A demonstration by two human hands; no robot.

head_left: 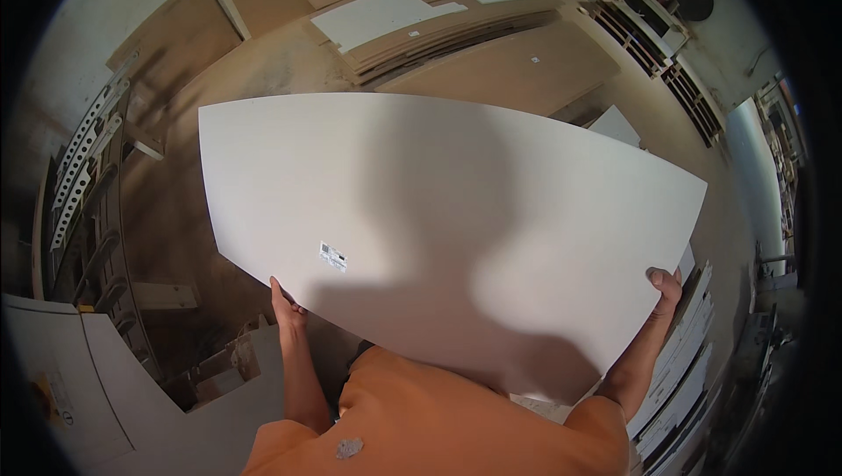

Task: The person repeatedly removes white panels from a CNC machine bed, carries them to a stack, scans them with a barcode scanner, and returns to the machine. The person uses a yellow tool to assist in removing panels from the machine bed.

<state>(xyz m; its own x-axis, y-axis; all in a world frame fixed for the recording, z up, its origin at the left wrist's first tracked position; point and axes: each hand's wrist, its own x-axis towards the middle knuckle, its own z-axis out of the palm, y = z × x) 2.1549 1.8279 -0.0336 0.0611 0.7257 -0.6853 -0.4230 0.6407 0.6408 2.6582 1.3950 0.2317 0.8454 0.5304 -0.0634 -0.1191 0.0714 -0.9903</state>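
Note:
A large white board (263, 187) with a small printed label (333, 256) is held up in front of my body. My left hand (287, 303) grips its near edge toward the left, thumb on the upper face and fingers hidden underneath. At the right end, my right hand (666, 290) clasps the short edge, its thumb over the top and its other fingers mostly out of sight. My shadow falls across the middle of the board.
Stacked brown and white sheets (438, 42) lie on the floor ahead. Cut white panels (680, 371) are piled at my right. A white machine (79, 380) stands at the lower left, near a rack of perforated metal strips (83, 165). A brown panel (175, 46) leans on the wall.

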